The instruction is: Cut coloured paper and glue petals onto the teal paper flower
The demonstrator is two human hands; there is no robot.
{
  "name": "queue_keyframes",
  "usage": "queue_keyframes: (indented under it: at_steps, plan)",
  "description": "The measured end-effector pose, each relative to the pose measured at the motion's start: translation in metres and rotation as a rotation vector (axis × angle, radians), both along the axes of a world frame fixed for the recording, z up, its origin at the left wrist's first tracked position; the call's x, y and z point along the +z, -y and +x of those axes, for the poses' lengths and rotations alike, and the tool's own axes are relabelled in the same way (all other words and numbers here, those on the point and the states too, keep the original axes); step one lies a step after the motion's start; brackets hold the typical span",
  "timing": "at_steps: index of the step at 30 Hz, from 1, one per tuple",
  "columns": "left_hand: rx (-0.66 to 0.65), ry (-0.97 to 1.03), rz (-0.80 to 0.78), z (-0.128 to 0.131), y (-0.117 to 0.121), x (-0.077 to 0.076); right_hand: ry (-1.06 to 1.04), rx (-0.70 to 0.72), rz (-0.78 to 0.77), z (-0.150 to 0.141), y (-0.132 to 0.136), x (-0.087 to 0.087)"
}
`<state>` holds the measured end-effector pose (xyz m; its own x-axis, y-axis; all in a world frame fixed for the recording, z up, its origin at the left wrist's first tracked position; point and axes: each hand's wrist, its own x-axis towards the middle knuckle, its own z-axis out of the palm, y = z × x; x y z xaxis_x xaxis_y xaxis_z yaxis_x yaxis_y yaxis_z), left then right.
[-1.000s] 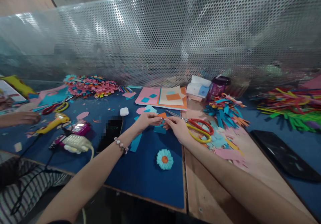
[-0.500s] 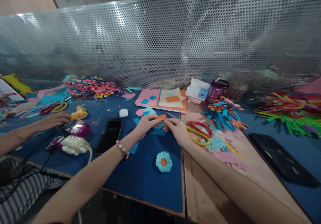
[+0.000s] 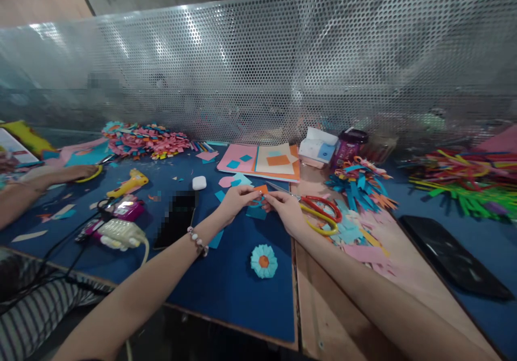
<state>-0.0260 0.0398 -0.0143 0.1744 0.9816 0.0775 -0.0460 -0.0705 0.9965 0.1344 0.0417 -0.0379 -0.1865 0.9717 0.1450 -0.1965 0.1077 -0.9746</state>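
My left hand (image 3: pixel 236 199) and my right hand (image 3: pixel 285 208) meet over the blue table (image 3: pixel 226 280), both pinching a small folded piece of orange and blue paper (image 3: pixel 259 192). A beaded bracelet (image 3: pixel 197 241) is on my left wrist. A finished blue paper flower (image 3: pixel 264 261) with an orange centre lies on the table just nearer to me than my hands. Red and yellow scissors (image 3: pixel 321 210) lie right beside my right hand.
A yellow glue gun (image 3: pixel 126 184), a white power strip (image 3: pixel 121 233), a phone (image 3: pixel 177 216) and a white earbud case (image 3: pixel 199 182) lie left. Paper sheets (image 3: pixel 260 159), scrap piles (image 3: pixel 147 137) and coloured strips (image 3: pixel 468 180) sit behind. Another person's hand (image 3: pixel 76 173) reaches in at far left.
The other person's hand let go of the yellow glue gun and moved back left onto a yellow ring. My own hands stay together on the small paper piece.
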Motion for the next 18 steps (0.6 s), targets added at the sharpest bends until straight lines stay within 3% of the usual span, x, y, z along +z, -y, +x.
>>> queue_keyframes:
  at_steps: [18]
  plan:
    - [0.021, -0.033, 0.037, 0.0, -0.0023, -0.0049, 0.003, 0.011, 0.003, 0.0003, -0.0008, -0.0007]
